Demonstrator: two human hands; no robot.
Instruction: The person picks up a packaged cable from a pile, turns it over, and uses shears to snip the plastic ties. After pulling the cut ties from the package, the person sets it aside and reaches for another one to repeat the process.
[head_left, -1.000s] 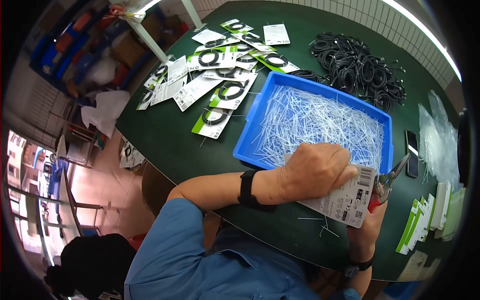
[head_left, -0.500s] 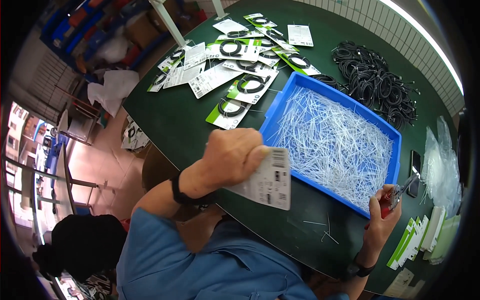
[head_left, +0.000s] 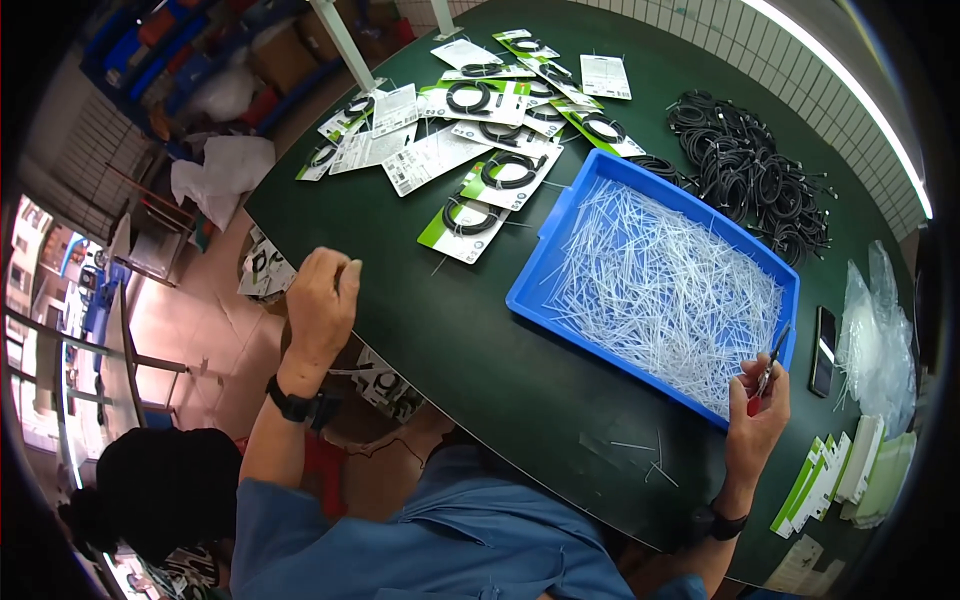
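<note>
My left hand (head_left: 322,300) is raised over the table's left front edge, its fingers loosely bent, the thumb apart and nothing visible in it. Below it, past the edge, a box holds several carded cables (head_left: 385,388). Near the front right corner of the blue tray (head_left: 610,362), my right hand (head_left: 757,425) is closed around red-handled pliers (head_left: 768,378), their metal jaws pointing up and away. Thin white plastic ties (head_left: 670,290) fill the tray in a tangled heap. Several black coiled cables on green-and-white cards (head_left: 510,172) lie overlapping at the far left.
A pile of loose black cables (head_left: 745,170) lies beyond the tray. To the right are a phone (head_left: 823,350), clear plastic bags (head_left: 875,340) and stacked green-and-white cards (head_left: 815,485). A few loose ties (head_left: 655,460) lie on the green table (head_left: 460,340) near the front edge.
My left hand has moved left, away from the tray, and the printed card it held has left its grip. My right hand keeps the pliers and has shifted slightly, tilting them more upright.
</note>
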